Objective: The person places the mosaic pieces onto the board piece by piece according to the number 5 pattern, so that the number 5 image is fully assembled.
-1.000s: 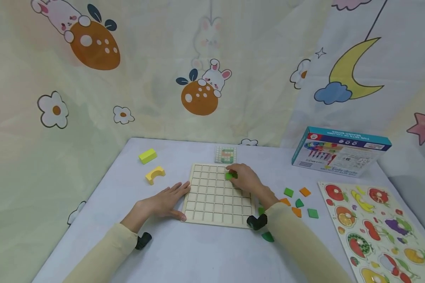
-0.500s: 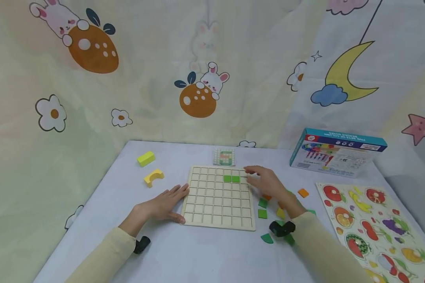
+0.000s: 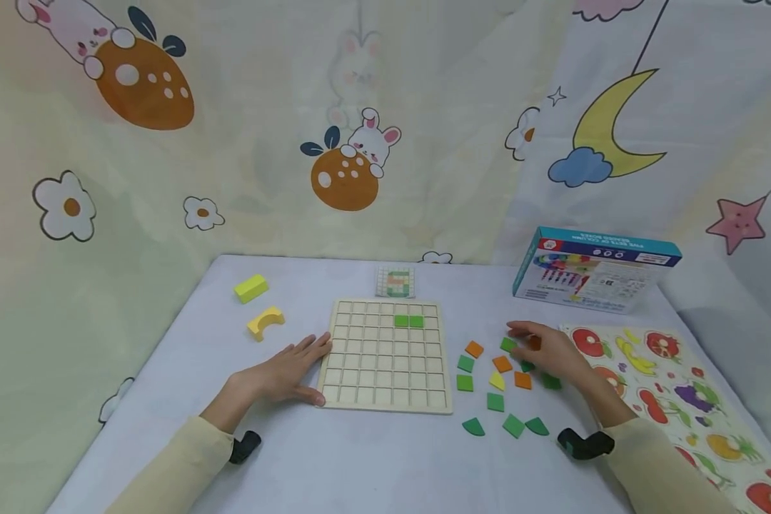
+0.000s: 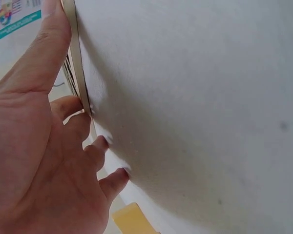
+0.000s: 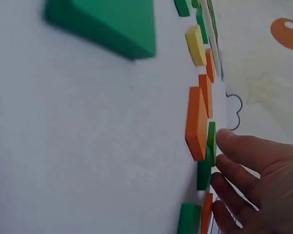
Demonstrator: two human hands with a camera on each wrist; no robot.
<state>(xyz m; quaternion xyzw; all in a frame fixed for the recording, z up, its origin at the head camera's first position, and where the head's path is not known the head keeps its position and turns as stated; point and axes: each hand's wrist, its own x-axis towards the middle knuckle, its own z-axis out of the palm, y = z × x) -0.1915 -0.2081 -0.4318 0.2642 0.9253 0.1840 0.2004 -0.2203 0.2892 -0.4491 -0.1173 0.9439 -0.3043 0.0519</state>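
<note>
From the head view, the whole spread: wooden grid board (image 3: 385,355) flat on the counter (image 3: 360,457), two green squares (image 3: 408,321) seated side by side in its second row, right of centre. Loose tiles (image 3: 496,382) scattered just right of the board, green, orange and one yellow. Pattern card (image 3: 395,281) just beyond the board's far edge, yellow block (image 3: 251,288) and yellow arch (image 3: 265,321) off to the left, toy box (image 3: 594,270) at the back right, fruit puzzle (image 3: 674,389) along the right edge.

Left wrist view, up close: only the board's thin edge (image 4: 77,58) with the left hand (image 4: 39,161) laid against it, thumb stretched along the rim, fingers relaxed, nothing gripped. Confirmed from the head view: left hand (image 3: 281,371) flat on the counter, fingertips at the board's left side, holding nothing.

Right wrist view, low across the counter: tiles seen edge-on, an orange tile (image 5: 196,124) just beside the fingertips (image 5: 224,139), a green tile (image 5: 107,24) large and blurred in the foreground. Right hand (image 5: 263,185) open, fingers loosely extended, clamped on nothing visible there.

Head view again: right hand (image 3: 549,351) palm down over the far-right tiles, fingers reaching left toward a green one (image 3: 507,345); touching or just short of it, cannot tell.
</note>
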